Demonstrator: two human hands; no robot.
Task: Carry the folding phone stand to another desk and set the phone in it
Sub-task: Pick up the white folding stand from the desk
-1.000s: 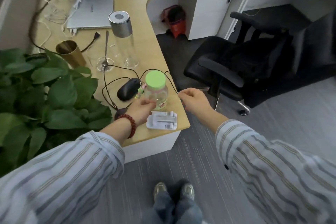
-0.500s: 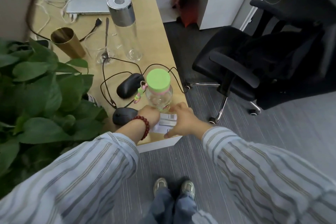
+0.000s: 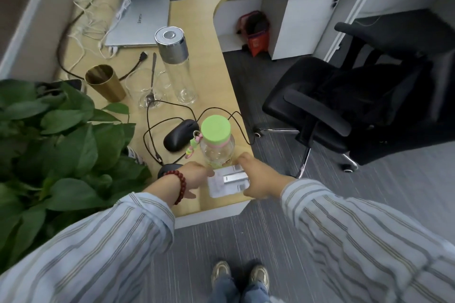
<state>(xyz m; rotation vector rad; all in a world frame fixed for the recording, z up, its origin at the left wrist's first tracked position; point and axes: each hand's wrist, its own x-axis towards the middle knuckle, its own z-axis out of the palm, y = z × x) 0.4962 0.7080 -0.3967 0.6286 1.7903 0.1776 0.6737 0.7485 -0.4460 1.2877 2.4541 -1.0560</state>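
The folding phone stand (image 3: pixel 227 181), white with a silver bar, lies folded flat at the near corner of the wooden desk (image 3: pixel 211 32). My left hand (image 3: pixel 194 177), with a red bead bracelet on the wrist, holds the stand's left edge. My right hand (image 3: pixel 259 181) grips its right edge, fingers curled over it. Whether the stand still rests on the desk I cannot tell. A dark flat device (image 3: pixel 72 84), possibly a phone, peeks out behind the plant leaves.
A green-lidded bottle (image 3: pixel 216 141) stands just behind the stand, with a black mouse (image 3: pixel 181 134) and looping cables beside it. Further back are a tall glass bottle (image 3: pixel 176 64), a gold cup (image 3: pixel 105 83) and a laptop (image 3: pixel 140 22). A leafy plant (image 3: pixel 49 142) fills the left; an office chair (image 3: pixel 344 106) stands right.
Both hands came down from beside the green-lidded bottle onto the stand and now hold its two edges. The camera has tilted, so more of the desk's far side shows.
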